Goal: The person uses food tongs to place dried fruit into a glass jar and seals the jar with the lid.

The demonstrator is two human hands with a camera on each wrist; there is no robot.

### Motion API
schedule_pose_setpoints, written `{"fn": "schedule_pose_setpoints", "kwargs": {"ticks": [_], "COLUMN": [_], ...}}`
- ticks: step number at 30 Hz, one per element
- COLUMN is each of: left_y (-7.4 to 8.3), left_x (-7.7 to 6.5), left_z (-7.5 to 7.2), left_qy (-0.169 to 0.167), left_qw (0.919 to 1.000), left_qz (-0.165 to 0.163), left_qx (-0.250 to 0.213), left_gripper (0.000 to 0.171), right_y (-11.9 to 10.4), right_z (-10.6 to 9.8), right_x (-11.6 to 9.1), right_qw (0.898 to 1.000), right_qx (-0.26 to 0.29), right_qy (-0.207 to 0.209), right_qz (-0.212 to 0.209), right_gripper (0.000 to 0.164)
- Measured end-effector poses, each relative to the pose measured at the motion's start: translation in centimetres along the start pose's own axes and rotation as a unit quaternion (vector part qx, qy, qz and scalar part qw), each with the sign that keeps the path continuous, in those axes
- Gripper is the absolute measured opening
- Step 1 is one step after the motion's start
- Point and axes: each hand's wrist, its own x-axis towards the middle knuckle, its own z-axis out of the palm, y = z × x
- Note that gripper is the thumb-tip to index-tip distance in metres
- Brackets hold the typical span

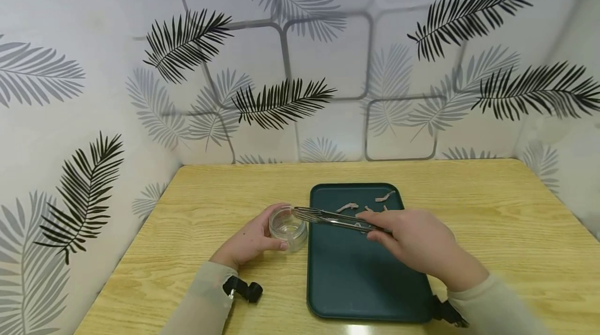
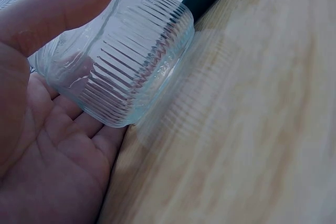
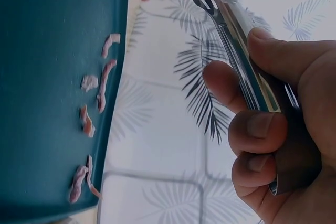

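Left sleeve (image 1: 199,293) nearest, just behind my left hand (image 1: 250,238). Left fingers and thumb open about jar-wide, curved round the jar (image 1: 288,230), holding it. Jar sits left of my right hand (image 1: 422,238). Tongs (image 1: 335,219) reach left from right fingers, tips at jar's rim; can't tell if they pinch anything. Tray (image 1: 361,277) under right fingers, pale bits (image 3: 90,82) on it just beyond them. Right fingers curled closed round tongs, thumb on the opposite side.
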Motion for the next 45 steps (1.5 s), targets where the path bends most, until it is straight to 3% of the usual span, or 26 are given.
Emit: {"fn": "schedule_pose_setpoints", "kwargs": {"ticks": [17,26,45], "left_y": [-0.1,0.0,0.0], "left_x": [-0.1,-0.1,-0.1], "left_z": [0.0,0.1,0.1], "left_qy": [0.004,0.004,0.003], "left_qw": [1.0000,1.0000,0.9999], "left_qz": [0.002,0.006,-0.003], "left_qx": [-0.002,-0.003,-0.009], "left_gripper": [0.086,0.086,0.088], "right_y": [-0.6,0.7,3.2], "right_z": [0.4,0.0,0.8], "right_x": [0.2,0.1,0.0], "right_qw": [0.999,0.999,0.992], "right_qx": [0.015,0.005,0.004], "right_qy": [-0.033,-0.029,-0.091], "right_qz": [0.022,0.028,0.084], "right_gripper": [0.048,0.050,0.046]}}
